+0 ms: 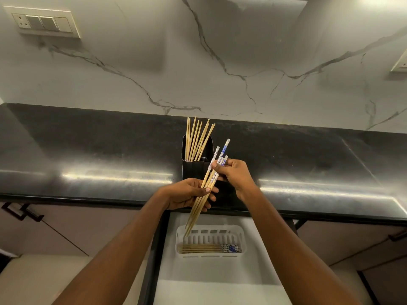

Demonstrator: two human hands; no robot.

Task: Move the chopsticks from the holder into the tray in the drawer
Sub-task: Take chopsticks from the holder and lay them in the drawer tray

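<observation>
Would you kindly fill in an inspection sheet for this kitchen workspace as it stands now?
Surface: dark stone counter, glossy, with light streaks.
Job's things: black holder upright on the counter, wooden chopsticks standing in it; white tray in the open drawer, several chopsticks lying flat in it.
Clutter: nothing seen.
Hands: left hand and right hand together hold a bundle of chopsticks, tips angled down toward the tray.
Cables: nothing seen.
Surroundings: marble wall, switch plate upper left, cupboard handles below.

Blue-patterned bamboo chopsticks (pixel 203 190) tilted above white slotted tray (pixel 241 235), more upright in black holder (pixel 193 168).
</observation>
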